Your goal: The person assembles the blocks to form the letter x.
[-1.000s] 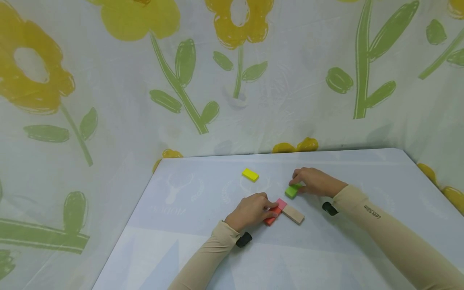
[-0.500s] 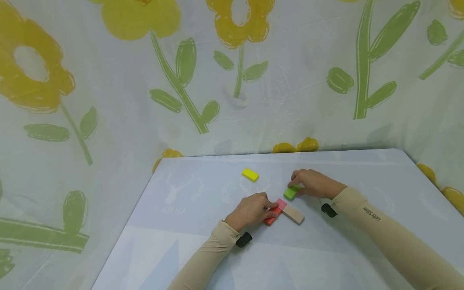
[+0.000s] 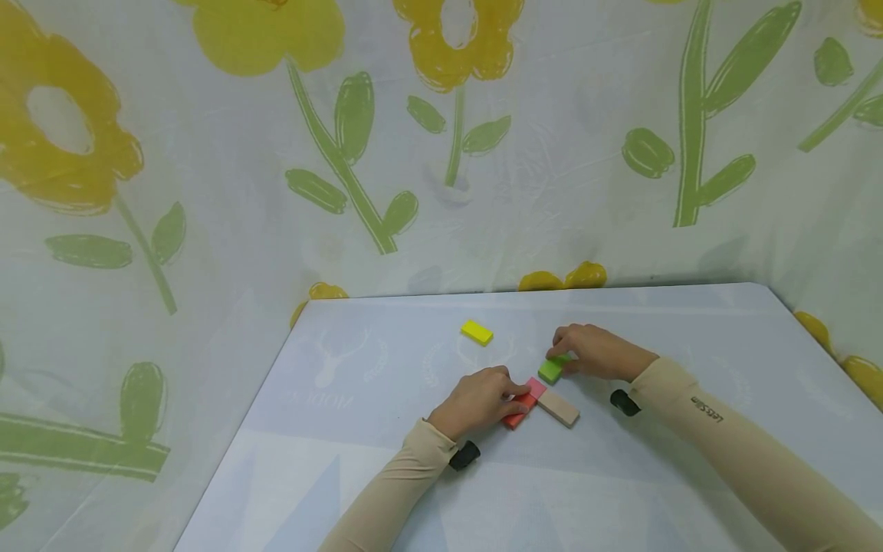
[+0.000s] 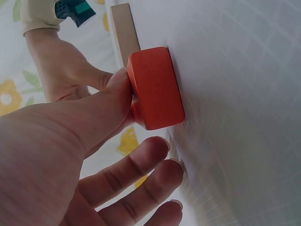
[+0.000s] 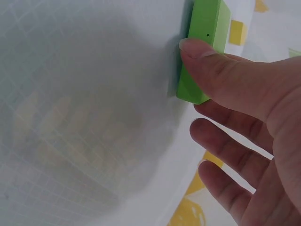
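Head view: left hand (image 3: 480, 399) at the table's (image 3: 359, 460) centre, fingers curled, pinching the orange block (image 3: 519, 414); pink block (image 3: 535, 387) just at its 1 o'clock, touching; wooden block (image 3: 559, 409) flat at 3 o'clock of the orange one, against it. Right hand (image 3: 597, 351) at 1 o'clock of the left, fingers bent over the green block (image 3: 552, 368), gripping it just beside the pink block's far end. Yellow block (image 3: 477, 332) alone at 11 o'clock of the group, well apart

Left wrist view: orange block (image 4: 155, 87) pinched at its end by the thumb, other fingers (image 4: 136, 169) loosely spread below, resting near the table (image 4: 244, 94); wooden block (image 4: 123, 30) at 12 o'clock, touching the orange one

Right wrist view: green block (image 5: 204, 47) on the table (image 5: 84, 117), thumb pressed on its near side, remaining fingers (image 5: 230, 146) slackly curled at 5 o'clock; grip on the far side hidden
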`<state>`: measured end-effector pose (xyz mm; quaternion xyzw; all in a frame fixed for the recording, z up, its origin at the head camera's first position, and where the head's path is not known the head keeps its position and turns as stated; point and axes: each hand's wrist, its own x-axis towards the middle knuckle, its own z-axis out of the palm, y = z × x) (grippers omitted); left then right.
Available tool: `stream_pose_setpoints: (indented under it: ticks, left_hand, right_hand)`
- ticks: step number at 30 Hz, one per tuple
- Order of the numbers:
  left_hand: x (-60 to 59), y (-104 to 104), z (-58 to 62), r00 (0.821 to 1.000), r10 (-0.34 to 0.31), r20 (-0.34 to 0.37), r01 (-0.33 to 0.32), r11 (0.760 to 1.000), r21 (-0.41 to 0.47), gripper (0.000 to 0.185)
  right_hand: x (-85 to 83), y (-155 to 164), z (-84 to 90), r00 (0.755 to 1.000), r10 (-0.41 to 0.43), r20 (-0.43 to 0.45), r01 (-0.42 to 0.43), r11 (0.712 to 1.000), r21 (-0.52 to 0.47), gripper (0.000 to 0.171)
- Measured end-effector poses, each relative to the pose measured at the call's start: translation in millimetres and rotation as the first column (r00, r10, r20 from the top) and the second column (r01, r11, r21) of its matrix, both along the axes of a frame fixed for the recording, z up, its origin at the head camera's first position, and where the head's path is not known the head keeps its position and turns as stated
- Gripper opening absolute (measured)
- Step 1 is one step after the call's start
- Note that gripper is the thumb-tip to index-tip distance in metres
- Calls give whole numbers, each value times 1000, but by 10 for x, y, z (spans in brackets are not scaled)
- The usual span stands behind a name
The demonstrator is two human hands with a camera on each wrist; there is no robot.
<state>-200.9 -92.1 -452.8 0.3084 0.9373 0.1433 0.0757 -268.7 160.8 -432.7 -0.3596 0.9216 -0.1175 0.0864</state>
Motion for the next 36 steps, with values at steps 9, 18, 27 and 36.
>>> stream_pose_setpoints:
  ticks: [9,18,27,36]
  left_hand:
    - [6,5,24,1000,18,22,-18,1000,17,41]
    - [3,7,27,1000,12,8,-12,1000,18,41]
    - [4,8,38,1000,9,21,-10,1000,7,41]
    - [3,11,32,1000,16,20,-16,1000,5,41]
  right_hand:
    - [17,2,-14,1000,25,-6,-25,1000,-17,31]
    - [34,-7,-27,999,35,-27,-36,999,-32,31]
    - [52,-12,-28,999,38,-35,-39,999,-35,31]
    - [54,-21,-48,999,31,-34,-32,999,-28,30]
